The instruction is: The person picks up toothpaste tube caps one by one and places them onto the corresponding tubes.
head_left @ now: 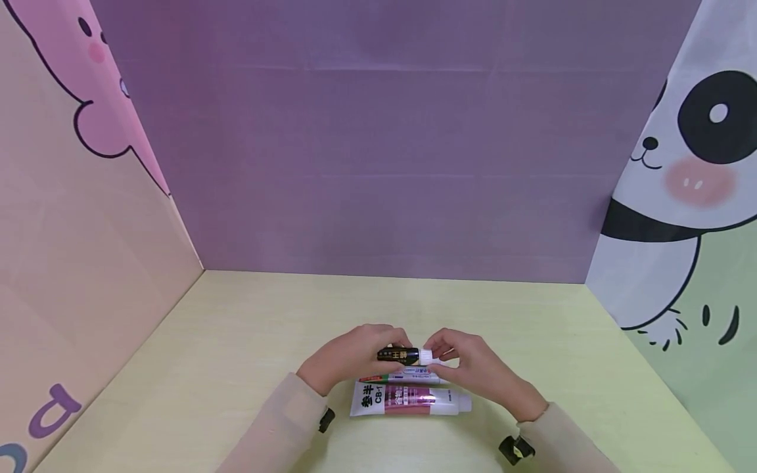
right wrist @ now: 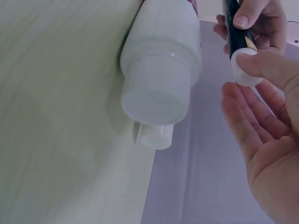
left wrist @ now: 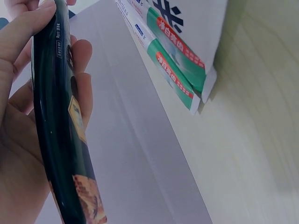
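In the head view my left hand (head_left: 361, 351) grips a black toothpaste tube (head_left: 397, 355) by its body, raised over the table. Its white cap (head_left: 425, 357) points toward my right hand (head_left: 476, 364). In the right wrist view the right thumb overlaps the cap (right wrist: 245, 70), while relaxed fingers lie just below; firm contact is unclear. A white-and-pink toothpaste tube (head_left: 408, 401) lies nearest me. Just beyond it is a slim white-and-green toothpaste pack (head_left: 408, 376), partly hidden by the hands. Two green-ended sides (left wrist: 173, 77) show in the left wrist view.
The pale tabletop (head_left: 254, 335) meets a purple back wall (head_left: 390, 164). A pinkish wall (head_left: 89, 230) with a cartoon figure stands left, and a panda-printed wall (head_left: 710, 276) right. Dark wrist devices (head_left: 516, 450) sit at both sleeves.
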The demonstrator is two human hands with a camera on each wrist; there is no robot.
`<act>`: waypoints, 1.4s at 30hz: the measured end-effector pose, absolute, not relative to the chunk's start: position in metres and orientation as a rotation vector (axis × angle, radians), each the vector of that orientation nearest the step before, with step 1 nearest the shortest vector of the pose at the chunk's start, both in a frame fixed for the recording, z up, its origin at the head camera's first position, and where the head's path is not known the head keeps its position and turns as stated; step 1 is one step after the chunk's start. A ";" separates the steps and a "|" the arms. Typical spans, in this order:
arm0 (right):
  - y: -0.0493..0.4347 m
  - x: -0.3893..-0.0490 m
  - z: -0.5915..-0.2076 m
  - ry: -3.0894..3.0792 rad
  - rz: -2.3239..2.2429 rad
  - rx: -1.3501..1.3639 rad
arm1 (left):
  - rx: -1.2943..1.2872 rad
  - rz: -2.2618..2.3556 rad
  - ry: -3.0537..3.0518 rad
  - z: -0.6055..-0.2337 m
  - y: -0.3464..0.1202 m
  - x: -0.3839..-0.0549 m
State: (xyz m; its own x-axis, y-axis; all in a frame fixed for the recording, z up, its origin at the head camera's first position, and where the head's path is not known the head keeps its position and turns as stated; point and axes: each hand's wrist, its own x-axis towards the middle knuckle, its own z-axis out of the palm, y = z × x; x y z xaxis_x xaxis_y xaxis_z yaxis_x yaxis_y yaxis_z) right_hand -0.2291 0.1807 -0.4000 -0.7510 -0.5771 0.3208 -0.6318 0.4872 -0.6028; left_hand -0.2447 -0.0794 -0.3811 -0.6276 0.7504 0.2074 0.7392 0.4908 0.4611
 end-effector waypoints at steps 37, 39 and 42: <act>0.176 -0.231 -0.403 -2.874 1.225 0.952 | 1.381 0.826 2.717 -0.379 -0.078 -0.241; 0.176 -0.231 -0.402 -2.876 1.235 0.948 | 1.388 0.825 2.717 -0.379 -0.078 -0.240; 0.177 -0.230 -0.400 -2.892 1.230 0.924 | 1.404 0.816 2.719 -0.378 -0.078 -0.239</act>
